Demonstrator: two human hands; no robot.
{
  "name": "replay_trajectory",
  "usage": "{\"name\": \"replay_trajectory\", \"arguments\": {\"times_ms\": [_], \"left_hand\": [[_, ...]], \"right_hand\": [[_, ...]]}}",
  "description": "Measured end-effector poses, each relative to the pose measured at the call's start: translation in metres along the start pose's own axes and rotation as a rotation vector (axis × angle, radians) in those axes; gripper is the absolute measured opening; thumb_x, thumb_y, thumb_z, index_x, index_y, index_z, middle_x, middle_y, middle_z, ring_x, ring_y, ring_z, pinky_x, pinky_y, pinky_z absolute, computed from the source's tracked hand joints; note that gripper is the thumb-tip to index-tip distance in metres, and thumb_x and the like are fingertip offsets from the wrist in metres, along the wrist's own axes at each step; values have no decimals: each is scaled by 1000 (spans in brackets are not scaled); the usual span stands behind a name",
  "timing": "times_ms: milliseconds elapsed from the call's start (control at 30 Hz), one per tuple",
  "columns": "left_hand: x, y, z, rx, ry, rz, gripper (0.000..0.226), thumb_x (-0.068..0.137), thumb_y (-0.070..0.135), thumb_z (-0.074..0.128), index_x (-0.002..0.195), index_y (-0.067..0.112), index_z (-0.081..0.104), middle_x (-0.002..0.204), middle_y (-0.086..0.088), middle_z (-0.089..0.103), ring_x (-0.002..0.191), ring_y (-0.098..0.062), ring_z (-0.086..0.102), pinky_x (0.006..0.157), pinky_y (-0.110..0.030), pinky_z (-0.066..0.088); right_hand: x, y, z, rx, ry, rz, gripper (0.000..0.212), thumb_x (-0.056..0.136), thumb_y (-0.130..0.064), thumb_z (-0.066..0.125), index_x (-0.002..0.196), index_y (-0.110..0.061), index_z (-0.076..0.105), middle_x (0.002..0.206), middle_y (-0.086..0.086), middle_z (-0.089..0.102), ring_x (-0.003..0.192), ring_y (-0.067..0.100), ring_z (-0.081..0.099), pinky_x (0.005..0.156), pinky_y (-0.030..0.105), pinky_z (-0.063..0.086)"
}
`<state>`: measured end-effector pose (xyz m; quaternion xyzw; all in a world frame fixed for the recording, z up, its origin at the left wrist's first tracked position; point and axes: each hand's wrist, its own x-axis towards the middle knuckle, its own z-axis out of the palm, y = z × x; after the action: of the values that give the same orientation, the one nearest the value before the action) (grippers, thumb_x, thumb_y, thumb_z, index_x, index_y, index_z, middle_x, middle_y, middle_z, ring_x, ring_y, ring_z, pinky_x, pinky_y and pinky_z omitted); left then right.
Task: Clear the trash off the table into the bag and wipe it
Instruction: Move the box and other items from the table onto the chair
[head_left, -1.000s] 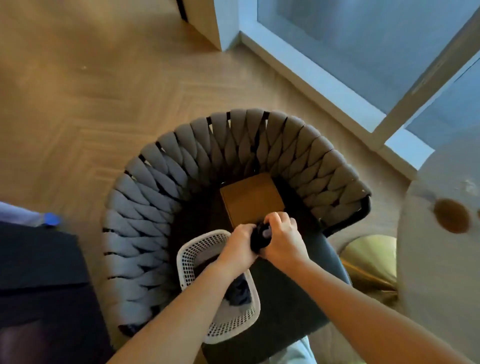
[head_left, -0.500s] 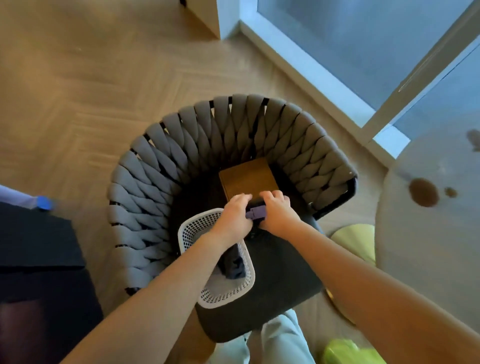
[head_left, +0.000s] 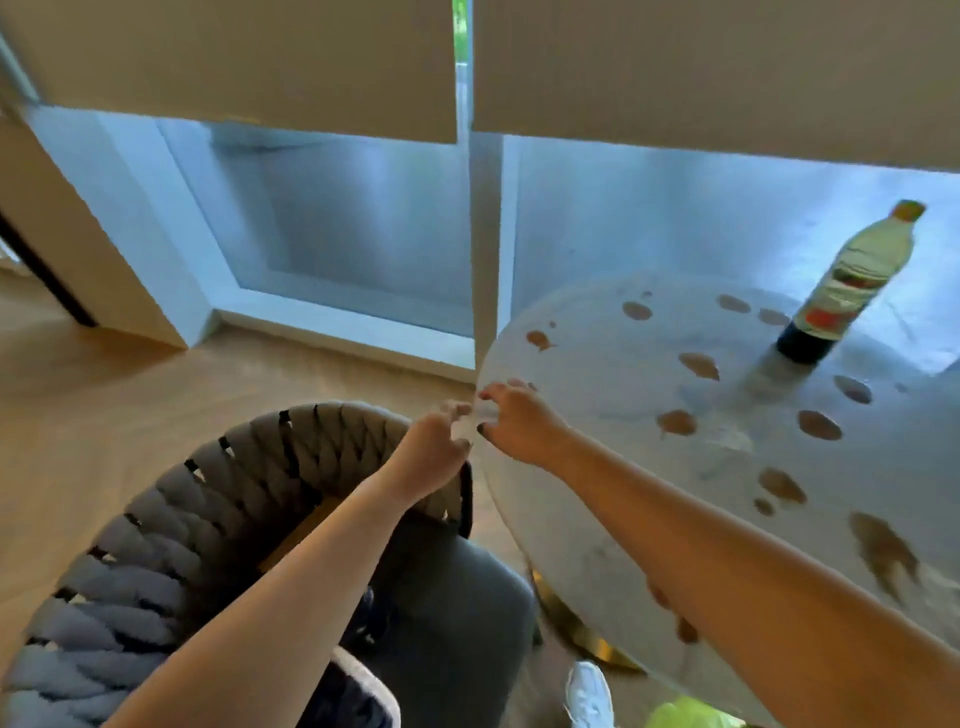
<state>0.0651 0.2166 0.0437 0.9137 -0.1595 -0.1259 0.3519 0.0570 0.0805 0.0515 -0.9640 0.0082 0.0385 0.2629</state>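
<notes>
Both hands meet at the left edge of the round white desk (head_left: 613, 364). Left hand (head_left: 434, 449) and right hand (head_left: 519, 421) are blurred; the fingers (head_left: 488, 391) look curled around something pale between them, but I cannot tell what. Brown spill spots (head_left: 698, 365) dot the desk. A plastic bottle (head_left: 847, 286) stands upright at its far side. The woven chair (head_left: 218, 519) sits below left.

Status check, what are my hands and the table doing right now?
Both hands, left hand and right hand, at table edge, grip unclear. Brown spills unwiped. Bottle standing upright.
</notes>
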Motion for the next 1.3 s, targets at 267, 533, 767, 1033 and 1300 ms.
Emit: {"name": "replay_trajectory", "arguments": {"times_ms": [267,533,767,1033,1300], "left_hand": [[80,148,81,56,-46,272,44,88,11,59,130,10,47,134,-8,48,124,-22,45,98,-14,23],[177,300,194,-34,-146,363,55,87,10,58,137,13,36,140,-10,39,128,-22,39,94,-21,35],[232,347,228,46,-90,448,59,87,16,60,140,18,33,141,-8,35,131,-25,30,106,-30,23],[255,340,218,87,-36,409,61,87,21,60,141,19,31,145,-5,33,134,-24,27,105,-31,23],[237,316,185,-34,-25,453,68,84,35,64,142,24,29,146,-3,33,134,-23,28,108,-35,24]], "right_hand": [[-27,151,-141,24,369,272,47,86,-23,59,130,-11,45,132,12,47,124,30,39,99,35,35],[-17,306,-270,51,691,486,53,88,-28,55,134,-13,36,135,13,37,126,32,32,98,44,36],[38,386,-346,-53,638,529,64,89,-31,55,141,-8,24,145,16,25,130,36,26,99,48,36],[64,410,-352,-267,429,496,47,92,-16,51,134,-3,36,134,21,28,117,40,41,93,39,40],[55,325,-339,-248,574,250,31,86,-7,58,116,-1,51,119,19,44,104,37,53,78,32,42]]}}
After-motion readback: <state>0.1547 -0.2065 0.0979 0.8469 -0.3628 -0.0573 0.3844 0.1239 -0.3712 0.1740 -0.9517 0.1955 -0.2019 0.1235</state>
